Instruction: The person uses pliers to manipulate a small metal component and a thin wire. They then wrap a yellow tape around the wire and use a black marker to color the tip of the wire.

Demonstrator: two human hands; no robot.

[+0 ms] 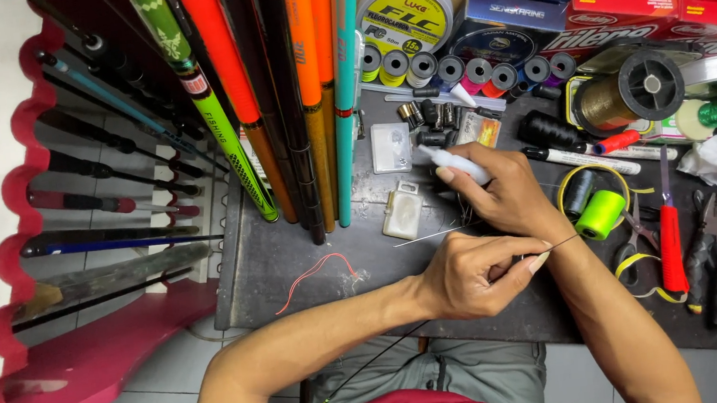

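My left hand [475, 273] is closed around a thin dark rod tip [560, 244] that runs from my lap across the dark worktable [293, 251]. My right hand [502, 192] crosses above it and grips a small white glue bottle [453, 163], nozzle pointing left. A thin pale wire [428, 236] lies just left of my right hand. A red wire loop [317, 275] lies on the table left of my left hand.
Several upright fishing rods [278, 95] in orange, green and teal stand at the table's left. Thread spools [451, 68], line reels [641, 88], a neon green spool [601, 213], red-handled tool [671, 241], pliers [710, 260] and small clear boxes [391, 147] crowd the table.
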